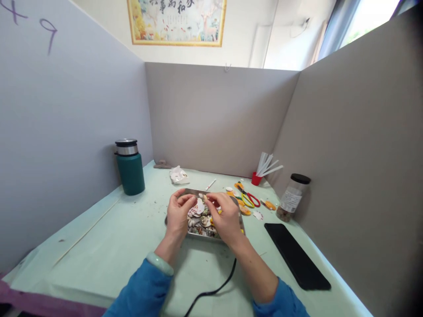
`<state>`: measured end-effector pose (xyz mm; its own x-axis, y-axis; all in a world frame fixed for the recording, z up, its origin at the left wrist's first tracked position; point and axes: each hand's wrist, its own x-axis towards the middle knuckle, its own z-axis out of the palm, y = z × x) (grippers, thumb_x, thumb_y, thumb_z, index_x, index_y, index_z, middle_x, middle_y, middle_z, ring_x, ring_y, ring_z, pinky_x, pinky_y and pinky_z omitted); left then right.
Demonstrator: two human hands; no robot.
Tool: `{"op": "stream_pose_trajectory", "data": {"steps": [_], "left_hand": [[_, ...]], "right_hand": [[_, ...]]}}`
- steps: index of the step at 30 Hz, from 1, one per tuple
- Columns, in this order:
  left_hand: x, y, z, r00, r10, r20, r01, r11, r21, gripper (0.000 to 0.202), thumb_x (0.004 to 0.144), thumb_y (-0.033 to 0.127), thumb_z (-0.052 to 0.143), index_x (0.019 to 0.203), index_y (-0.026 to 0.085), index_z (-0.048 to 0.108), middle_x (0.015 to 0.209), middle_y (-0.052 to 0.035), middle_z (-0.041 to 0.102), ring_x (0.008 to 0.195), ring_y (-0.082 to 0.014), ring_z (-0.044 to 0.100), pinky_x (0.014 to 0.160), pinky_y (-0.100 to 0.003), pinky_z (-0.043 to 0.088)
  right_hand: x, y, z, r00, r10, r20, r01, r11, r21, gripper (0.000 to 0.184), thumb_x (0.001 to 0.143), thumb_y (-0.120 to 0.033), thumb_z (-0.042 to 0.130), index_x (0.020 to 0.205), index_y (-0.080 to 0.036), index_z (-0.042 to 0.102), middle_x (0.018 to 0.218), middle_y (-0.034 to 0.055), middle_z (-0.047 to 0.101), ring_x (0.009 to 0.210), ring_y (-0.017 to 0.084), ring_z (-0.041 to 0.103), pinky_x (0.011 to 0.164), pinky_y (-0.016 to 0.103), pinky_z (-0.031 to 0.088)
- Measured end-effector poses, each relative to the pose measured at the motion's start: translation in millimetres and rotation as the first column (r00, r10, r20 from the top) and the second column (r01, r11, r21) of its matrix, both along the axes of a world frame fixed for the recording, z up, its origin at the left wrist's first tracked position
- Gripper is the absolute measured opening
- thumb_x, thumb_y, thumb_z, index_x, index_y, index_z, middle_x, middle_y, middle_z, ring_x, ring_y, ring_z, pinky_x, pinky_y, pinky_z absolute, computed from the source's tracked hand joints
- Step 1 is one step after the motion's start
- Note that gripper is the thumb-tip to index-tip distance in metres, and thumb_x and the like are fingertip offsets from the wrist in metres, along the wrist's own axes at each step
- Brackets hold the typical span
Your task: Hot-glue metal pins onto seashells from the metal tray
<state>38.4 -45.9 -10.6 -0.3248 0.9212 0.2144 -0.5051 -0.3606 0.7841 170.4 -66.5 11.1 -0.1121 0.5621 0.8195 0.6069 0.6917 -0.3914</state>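
Both my hands hover over a metal tray [190,193] filled with several seashells [200,221]. My left hand [177,214] has its fingers curled and pinched together above the tray's left part. My right hand [224,215] is pinched too, its fingertips meeting the left hand's at a small pale shell [200,204] held between them. A jade-green bangle [160,263] sits on my left wrist, and both sleeves are blue.
A green flask [130,167] stands at the back left. Scissors [248,198], loose shells [257,215], a red cup of white sticks [256,178] and a dark-lidded jar [292,197] lie right. A black phone [296,255] and a black cable [214,288] lie near. Grey partitions wall the desk.
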Motion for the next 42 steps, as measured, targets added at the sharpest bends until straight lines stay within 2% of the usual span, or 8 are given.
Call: {"op": "stream_pose_trajectory", "data": {"steps": [5, 15, 27, 33, 36, 39, 42], "left_hand": [[6, -4, 0.7, 0.997, -0.024, -0.068, 0.026, 0.999, 0.030, 0.049, 0.061, 0.016, 0.075, 0.103, 0.016, 0.049, 0.073, 0.0015, 0.066, 0.069, -0.0120, 0.063, 0.069, -0.026, 0.048], [9, -4, -2.7, 0.995, -0.053, -0.089, 0.058, 0.997, 0.052, 0.045, 0.063, 0.018, 0.075, 0.101, 0.017, 0.051, 0.073, 0.0010, 0.067, 0.069, -0.0123, 0.064, 0.072, -0.027, 0.048], [9, -4, -1.7, 0.994, -0.085, -0.064, 0.087, 0.996, 0.029, 0.047, 0.062, 0.017, 0.076, 0.101, 0.016, 0.050, 0.072, 0.0005, 0.068, 0.069, -0.0118, 0.064, 0.072, -0.027, 0.048], [10, -4, -1.7, 0.995, -0.093, -0.025, 0.094, 0.995, 0.015, 0.051, 0.057, 0.019, 0.080, 0.099, 0.016, 0.052, 0.071, 0.0007, 0.069, 0.067, -0.0117, 0.065, 0.071, -0.025, 0.048], [8, -2, -2.3, 0.994, -0.105, 0.029, 0.105, 0.994, -0.004, 0.051, 0.056, 0.019, 0.081, 0.098, 0.016, 0.053, 0.070, 0.0015, 0.068, 0.066, -0.0113, 0.065, 0.071, -0.025, 0.049], [3, 1, -1.6, 0.986, -0.123, 0.113, 0.127, 0.991, -0.030, 0.046, 0.058, 0.016, 0.080, 0.096, 0.016, 0.054, 0.072, 0.0015, 0.067, 0.067, -0.0104, 0.065, 0.072, -0.025, 0.051], [-2, 3, -0.3, 0.968, -0.162, 0.192, 0.176, 0.983, -0.056, 0.039, 0.061, 0.009, 0.077, 0.092, 0.016, 0.056, 0.075, 0.0001, 0.068, 0.066, -0.0094, 0.066, 0.074, -0.023, 0.053]], "right_hand": [[-5, 3, -7.1, 0.998, -0.047, 0.039, 0.045, 0.998, 0.037, 0.011, 0.089, -0.019, 0.051, 0.090, -0.019, 0.061, 0.087, 0.0058, 0.066, 0.083, 0.019, 0.056, 0.075, 0.031, 0.044], [-7, 3, -10.1, 0.966, -0.190, 0.177, 0.181, 0.981, 0.064, 0.019, 0.092, -0.023, 0.047, 0.084, -0.018, 0.063, 0.081, 0.0068, 0.063, 0.081, 0.020, 0.053, 0.074, 0.031, 0.039], [-6, 5, -14.0, 0.947, -0.236, 0.216, 0.226, 0.972, 0.071, 0.020, 0.093, -0.024, 0.045, 0.086, -0.019, 0.064, 0.082, 0.0066, 0.062, 0.083, 0.020, 0.053, 0.075, 0.030, 0.038], [-7, 5, -13.1, 0.964, -0.200, 0.176, 0.195, 0.980, 0.042, 0.021, 0.092, -0.024, 0.046, 0.085, -0.019, 0.064, 0.083, 0.0073, 0.063, 0.084, 0.021, 0.054, 0.076, 0.031, 0.039], [-6, 2, -9.3, 0.981, -0.154, 0.121, 0.154, 0.988, 0.014, 0.018, 0.091, -0.026, 0.048, 0.095, -0.019, 0.065, 0.089, 0.0081, 0.064, 0.087, 0.021, 0.055, 0.079, 0.032, 0.041], [0, 0, -5.4, 0.992, -0.124, 0.010, 0.124, 0.992, -0.037, 0.022, 0.091, -0.027, 0.047, 0.106, -0.018, 0.061, 0.096, 0.0093, 0.064, 0.090, 0.021, 0.056, 0.081, 0.032, 0.042], [6, 2, -4.3, 0.986, -0.114, -0.125, 0.098, 0.987, -0.129, 0.020, 0.091, -0.025, 0.046, 0.100, -0.016, 0.062, 0.094, 0.0089, 0.063, 0.084, 0.019, 0.057, 0.075, 0.031, 0.045]]}}
